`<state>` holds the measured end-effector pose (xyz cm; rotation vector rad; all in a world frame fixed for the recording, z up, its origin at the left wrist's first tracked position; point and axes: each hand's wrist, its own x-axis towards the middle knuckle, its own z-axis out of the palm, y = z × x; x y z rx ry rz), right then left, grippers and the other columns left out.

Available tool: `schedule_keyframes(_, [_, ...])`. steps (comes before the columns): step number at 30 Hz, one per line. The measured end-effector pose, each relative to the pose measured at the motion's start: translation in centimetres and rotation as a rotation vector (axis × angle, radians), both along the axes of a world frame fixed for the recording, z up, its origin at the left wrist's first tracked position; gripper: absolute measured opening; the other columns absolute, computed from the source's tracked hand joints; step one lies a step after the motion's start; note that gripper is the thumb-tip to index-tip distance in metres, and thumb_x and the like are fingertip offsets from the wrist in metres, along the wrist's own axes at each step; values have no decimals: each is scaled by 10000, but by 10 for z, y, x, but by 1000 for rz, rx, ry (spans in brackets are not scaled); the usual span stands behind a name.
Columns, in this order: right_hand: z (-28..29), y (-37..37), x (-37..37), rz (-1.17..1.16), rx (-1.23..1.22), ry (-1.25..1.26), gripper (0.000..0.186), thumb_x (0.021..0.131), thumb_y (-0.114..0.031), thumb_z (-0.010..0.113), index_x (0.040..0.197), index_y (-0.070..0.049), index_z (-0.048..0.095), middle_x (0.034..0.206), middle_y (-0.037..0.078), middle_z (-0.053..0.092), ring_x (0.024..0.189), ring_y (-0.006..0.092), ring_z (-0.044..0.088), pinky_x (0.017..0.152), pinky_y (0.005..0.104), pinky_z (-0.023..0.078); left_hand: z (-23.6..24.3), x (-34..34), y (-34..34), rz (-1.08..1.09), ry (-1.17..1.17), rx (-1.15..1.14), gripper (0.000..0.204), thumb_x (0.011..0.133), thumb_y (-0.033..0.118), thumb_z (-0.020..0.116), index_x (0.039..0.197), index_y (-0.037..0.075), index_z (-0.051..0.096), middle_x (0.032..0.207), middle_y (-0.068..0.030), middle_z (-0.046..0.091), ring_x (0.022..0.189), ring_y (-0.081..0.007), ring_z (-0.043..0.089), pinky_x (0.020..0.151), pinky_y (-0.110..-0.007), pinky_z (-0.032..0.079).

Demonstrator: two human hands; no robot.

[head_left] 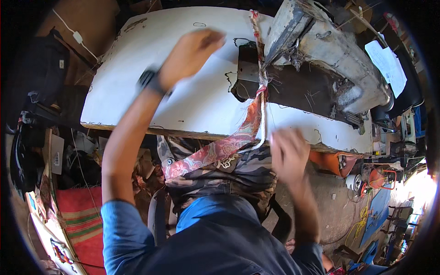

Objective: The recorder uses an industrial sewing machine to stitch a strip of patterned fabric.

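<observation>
Nearest the camera, the person's blue shirt (215, 243) fills the lower middle of the view, with camouflage trousers (229, 172) just beyond it at the lap. A patterned red fabric strip (220, 149) lies across the lap, rises over the front edge of the bench (137, 91) and runs up to the sewing machine (321, 50), narrowing as it goes. A white cord (263, 114) runs alongside the strip over the same edge.

The right hand (288, 153) sits at the bench's front edge, just right of where the strip and cord come over it. It is motion-blurred; its grip looks curled, but whether the fingers are clamped on the cord or strip cannot be told.

The left hand (190, 52) is farther out, raised over the white bench top, with a dark watch (149, 82) on the wrist. It is blurred too; the fingers seem loosely bent and nothing shows in its grip, though whether it is apart or together cannot be told.

Beyond, the worn grey sewing machine stands on the far right part of the bench. To the left, near the floor, lies red striped cloth (80, 215).
</observation>
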<state>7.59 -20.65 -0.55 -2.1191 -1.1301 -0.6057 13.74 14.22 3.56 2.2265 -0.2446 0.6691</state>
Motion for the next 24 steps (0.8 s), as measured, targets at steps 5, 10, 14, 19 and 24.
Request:
schedule_keyframes(5, [-69,-6,-88,-97,198,611,192,926,-103,758,1047,33,695,1004,165,700,853,301,689,738,380,547,13,-200,-40,62,431,-117,160,1004,119,714,1022,-37,740,837,-109,727,773,-174,667,710,-331,525])
schedule_keyframes(10, [-123,3,-61,-39,156,930,300,1019,-205,697,1227,11,694,1036,182,714,887,261,684,777,368,546,-18,-216,-70,91,393,-48,142,981,115,729,1061,-2,743,903,-166,746,722,-234,702,646,-344,543])
schedule_keyframes(14, [-66,0,-72,18,182,1093,192,1040,-103,661,1143,39,738,970,115,760,859,143,699,830,298,562,-24,-228,-107,-117,526,-168,211,967,114,730,1147,5,731,1047,-148,764,938,-273,756,795,-367,593])
schedule_keyframes(19, [33,-11,-81,673,924,1206,328,1132,-213,464,1221,54,633,846,148,707,752,215,693,730,407,600,-100,-223,-151,-308,364,-76,347,967,148,719,1257,-36,669,1165,-202,725,1112,-361,694,949,-444,559])
schedule_keyframes(24, [54,-39,-75,702,1122,1380,535,1141,-300,414,1545,50,395,963,166,649,684,207,628,696,422,627,-92,-226,-140,-399,482,-38,301,970,130,717,1234,-11,689,1077,-206,732,1014,-343,721,908,-424,563])
